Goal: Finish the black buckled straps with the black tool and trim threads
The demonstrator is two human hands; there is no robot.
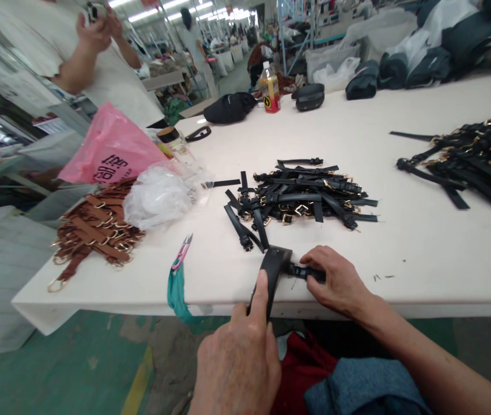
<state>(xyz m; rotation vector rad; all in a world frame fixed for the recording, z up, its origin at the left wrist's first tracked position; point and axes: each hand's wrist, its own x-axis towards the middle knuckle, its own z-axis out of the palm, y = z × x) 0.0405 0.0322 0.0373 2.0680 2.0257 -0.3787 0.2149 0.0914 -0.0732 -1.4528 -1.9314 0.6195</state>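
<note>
White tabletop (358, 138): our right hand (336, 282) pinches a black strap (299, 271) crosswise, its end beside the dark piece (275, 263) our left hand (239, 349) grips.

A heap of black straps (293, 197) at eleven o'clock and a second heap (479, 158) near two flank the right hand (334, 279), leaving bare counter (386, 173) toward one.
</note>
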